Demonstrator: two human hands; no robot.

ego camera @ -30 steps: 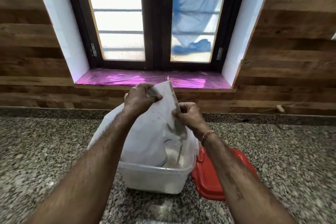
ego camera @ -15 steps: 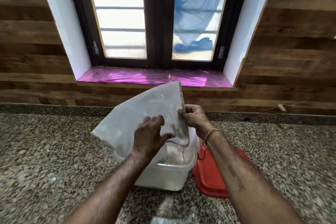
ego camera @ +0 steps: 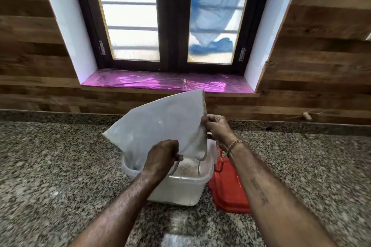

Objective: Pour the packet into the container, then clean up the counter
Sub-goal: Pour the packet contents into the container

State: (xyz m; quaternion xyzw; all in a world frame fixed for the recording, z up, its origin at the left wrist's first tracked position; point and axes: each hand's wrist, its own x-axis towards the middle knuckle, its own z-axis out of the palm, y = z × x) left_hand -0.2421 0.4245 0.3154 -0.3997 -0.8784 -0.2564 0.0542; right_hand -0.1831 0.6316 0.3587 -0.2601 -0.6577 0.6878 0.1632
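My left hand (ego camera: 160,156) grips the white packet (ego camera: 160,120) near its mouth, and my right hand (ego camera: 217,128) pinches its side edge higher up. The packet's mouth dips into the container (ego camera: 180,188) right under my left hand; a red lid (ego camera: 228,192) lies beneath my right wrist.

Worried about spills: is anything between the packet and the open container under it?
Nothing visible does. The packet hangs with its lower end inside the open container; the red lid lies beside it, to the right.
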